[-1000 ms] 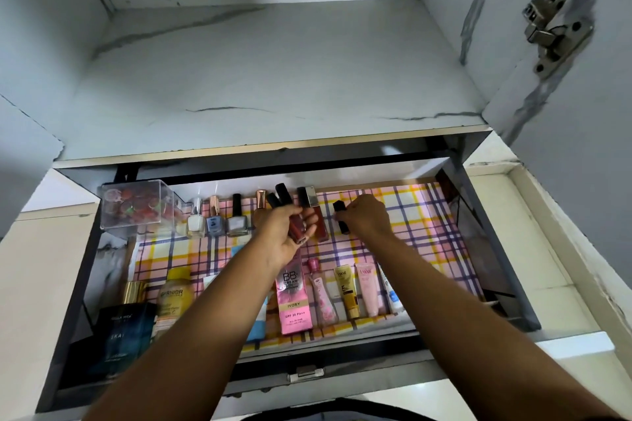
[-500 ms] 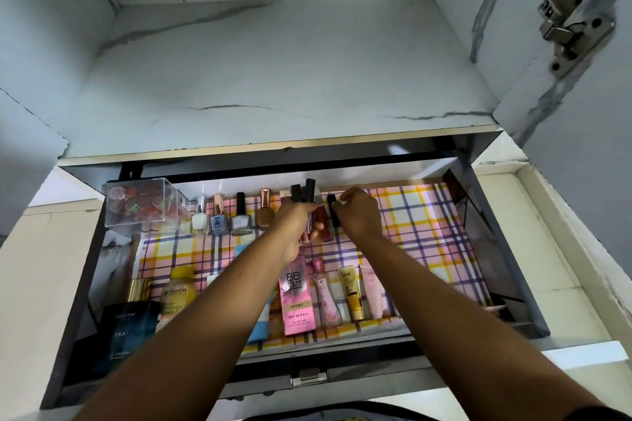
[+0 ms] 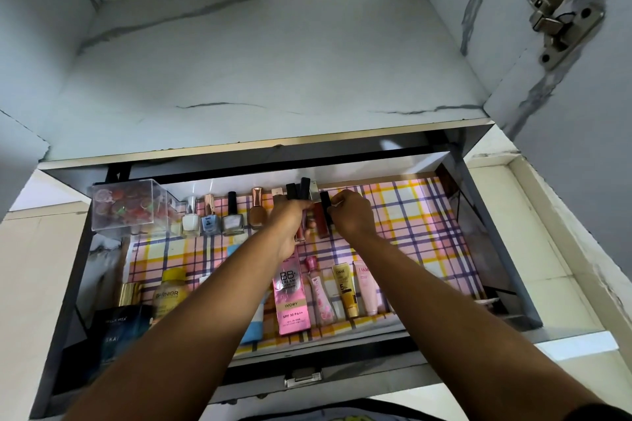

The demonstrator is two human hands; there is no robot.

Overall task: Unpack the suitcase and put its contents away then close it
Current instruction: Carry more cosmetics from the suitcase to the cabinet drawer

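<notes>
1. An open drawer (image 3: 478, 215) lined with pink, yellow and purple plaid paper sits under a grey marbled shelf (image 3: 273, 72).
2. The left hand (image 3: 290, 219) reaches to the back row, its fingers curled round a bunch of dark-capped lip gloss tubes (image 3: 301, 190), caps pointing to the drawer's back wall.
3. The right hand (image 3: 352, 215) is just beside it, its fingers pinching a single black tube (image 3: 325, 205) that stands next to a dark red tube (image 3: 319, 220).
4. Left of the hands, nail polish bottles (image 3: 212, 219) stand in a row at the back, with a clear plastic box (image 3: 126, 208) of small coloured items at the far-left corner.
5. Along the front edge lie a pink BB cream box (image 3: 290, 297), several tubes (image 3: 349, 287), a yellow-capped Garnier bottle (image 3: 171, 290) and a dark blue box (image 3: 116, 331).
6. A metal hinge (image 3: 561, 17) is fixed to the cabinet door at upper right.
</notes>
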